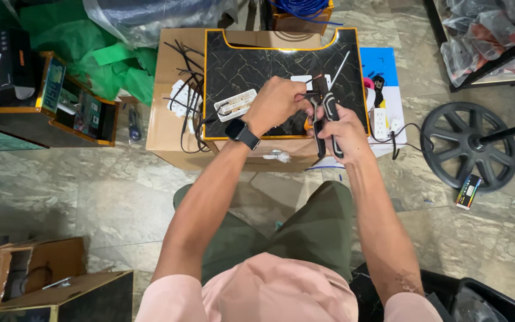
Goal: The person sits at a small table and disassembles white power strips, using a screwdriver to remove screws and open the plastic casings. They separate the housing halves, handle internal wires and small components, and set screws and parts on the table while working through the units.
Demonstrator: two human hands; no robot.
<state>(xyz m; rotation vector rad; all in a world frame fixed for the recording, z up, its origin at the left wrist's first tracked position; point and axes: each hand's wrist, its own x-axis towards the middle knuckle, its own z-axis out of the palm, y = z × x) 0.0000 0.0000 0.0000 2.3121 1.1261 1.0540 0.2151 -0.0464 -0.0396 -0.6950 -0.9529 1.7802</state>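
My right hand [346,132] grips the black handles of a pair of pliers [324,116], jaws pointing away from me. My left hand [276,102], with a black watch on the wrist, pinches a thin dark wire right at the pliers' jaws. Both hands hover over a black marble-patterned board with a gold rim [239,65] lying on a cardboard box [171,89]. A white socket part [235,105] lies on the board just left of my left hand. A thin grey rod [340,64] rests on the board beyond the pliers.
Black cable ties [187,77] lie on the box. A white power strip with a cord [380,122] sits right of the board. A black wheel-shaped stand base [468,145] and a small box [468,191] are on the floor at right. Cartons [43,101] and green plastic [108,53] are at left.
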